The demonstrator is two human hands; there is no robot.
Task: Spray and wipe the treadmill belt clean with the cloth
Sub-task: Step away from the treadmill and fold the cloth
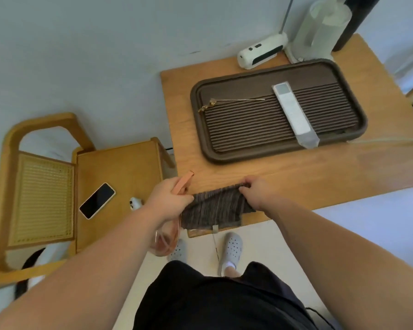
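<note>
A brown striped cloth [215, 210] lies spread over the near edge of the wooden table [320, 177]. My right hand [255, 191] pinches its far right corner. My left hand [169, 198] is closed around what looks like a clear spray bottle [165, 244] with an orange-pink top. The bottle's body hangs below the hand, and the fingertips touch the cloth's left edge. No treadmill is in view.
A dark brown ribbed tray [197, 98] on the table carries a white remote [293, 113] and a gold stem [227, 101]. A white device [260, 52] stands behind the tray. On the wooden chair [119, 167] at left lie a phone [97, 200] and a small white object [135, 203].
</note>
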